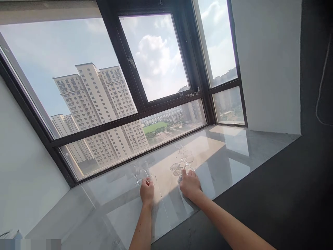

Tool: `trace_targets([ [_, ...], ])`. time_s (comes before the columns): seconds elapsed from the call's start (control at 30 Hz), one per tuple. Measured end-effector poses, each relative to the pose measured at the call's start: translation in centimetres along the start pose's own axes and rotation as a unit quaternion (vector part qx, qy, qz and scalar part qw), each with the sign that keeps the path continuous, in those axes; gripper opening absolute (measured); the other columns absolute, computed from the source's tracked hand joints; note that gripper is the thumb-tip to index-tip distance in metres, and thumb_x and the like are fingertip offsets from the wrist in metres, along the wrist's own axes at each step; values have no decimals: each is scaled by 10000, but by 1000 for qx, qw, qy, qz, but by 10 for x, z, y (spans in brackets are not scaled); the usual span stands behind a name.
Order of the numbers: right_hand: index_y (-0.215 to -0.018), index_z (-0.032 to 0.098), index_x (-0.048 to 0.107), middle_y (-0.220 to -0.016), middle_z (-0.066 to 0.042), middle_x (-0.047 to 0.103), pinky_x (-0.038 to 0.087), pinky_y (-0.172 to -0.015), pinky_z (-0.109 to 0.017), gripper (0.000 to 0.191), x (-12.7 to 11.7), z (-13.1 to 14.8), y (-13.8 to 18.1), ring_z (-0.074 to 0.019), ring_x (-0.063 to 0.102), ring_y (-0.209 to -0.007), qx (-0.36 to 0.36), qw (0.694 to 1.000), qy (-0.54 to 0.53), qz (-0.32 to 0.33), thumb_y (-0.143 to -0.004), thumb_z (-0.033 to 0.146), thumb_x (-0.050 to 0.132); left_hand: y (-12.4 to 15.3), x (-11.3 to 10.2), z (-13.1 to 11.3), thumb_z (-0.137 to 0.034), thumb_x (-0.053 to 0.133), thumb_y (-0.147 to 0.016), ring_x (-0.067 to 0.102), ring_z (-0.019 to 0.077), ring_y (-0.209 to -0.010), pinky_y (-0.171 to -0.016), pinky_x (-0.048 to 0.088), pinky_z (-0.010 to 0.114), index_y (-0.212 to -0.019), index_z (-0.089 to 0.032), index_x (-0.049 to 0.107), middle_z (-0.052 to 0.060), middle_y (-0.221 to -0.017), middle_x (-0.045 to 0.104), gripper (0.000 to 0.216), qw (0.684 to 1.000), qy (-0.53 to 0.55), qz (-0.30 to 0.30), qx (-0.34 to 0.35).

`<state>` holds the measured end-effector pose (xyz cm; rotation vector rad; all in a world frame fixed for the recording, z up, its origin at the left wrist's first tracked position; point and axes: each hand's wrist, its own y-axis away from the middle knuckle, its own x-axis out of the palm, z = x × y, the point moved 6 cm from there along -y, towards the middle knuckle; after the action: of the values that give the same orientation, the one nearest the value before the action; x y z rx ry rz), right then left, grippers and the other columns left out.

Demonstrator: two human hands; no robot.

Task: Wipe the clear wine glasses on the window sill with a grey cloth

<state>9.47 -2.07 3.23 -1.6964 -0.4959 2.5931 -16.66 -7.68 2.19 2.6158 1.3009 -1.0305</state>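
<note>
On the glossy grey window sill (pixel 119 205) are several clear stemmed glasses in two groups. My left hand (pixel 147 191) is closed, its fingers pinched low on a stemmed glass (pixel 145 167) in the left group. Just left of it another stemmed glass (pixel 135 173) stands upright. My right hand (pixel 190 184) rests palm down with bent fingers at the foot of a stemmed glass (pixel 188 158) in the right group; the fingers partly hide what they grip. A further glass (pixel 178 148) stands behind that one. The transparent outlines overlap and are faint.
A dark-framed window (pixel 140 113) rises behind the sill, with tall buildings (pixel 96 93) outside. Pale walls (pixel 267 66) close in both ends. The sill's front edge drops to a dark surface (pixel 265 194). Sunlight and glass shadows lie across the sill.
</note>
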Motion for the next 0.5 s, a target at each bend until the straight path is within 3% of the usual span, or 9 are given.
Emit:
trace_targets([
  [0.17, -1369, 66, 524, -1238, -257, 595, 342, -980, -410, 545, 0, -6, -7, -353, 499, -1216, -9, 1000, -10, -1, -845, 215, 515, 1, -1, -1, -279, 512, -851, 652, 183, -734, -640, 419, 258, -1057, -231, 582, 21, -845, 692, 222, 1000, 0, 3, 4],
  [0.37, -1409, 99, 471, -1325, -215, 551, 336, -978, -413, 584, 1, -12, 3, -333, 489, -1207, -11, 999, -22, -31, -836, 205, 509, 1, 0, 1, -277, 503, -857, 666, 194, -748, -646, 418, 267, -1051, -239, 584, 31, -871, 705, 214, 1000, 8, 6, -6],
  [0.5, -1444, 111, 409, -1279, -189, 588, 351, -942, -386, 621, 3, -11, 11, -321, 486, -1194, -53, 997, -49, -18, -835, 185, 502, 1, 1, 0, -276, 506, -854, 659, 197, -767, -657, 413, 269, -1051, -236, 587, 31, -869, 701, 216, 1000, 0, 2, 2],
])
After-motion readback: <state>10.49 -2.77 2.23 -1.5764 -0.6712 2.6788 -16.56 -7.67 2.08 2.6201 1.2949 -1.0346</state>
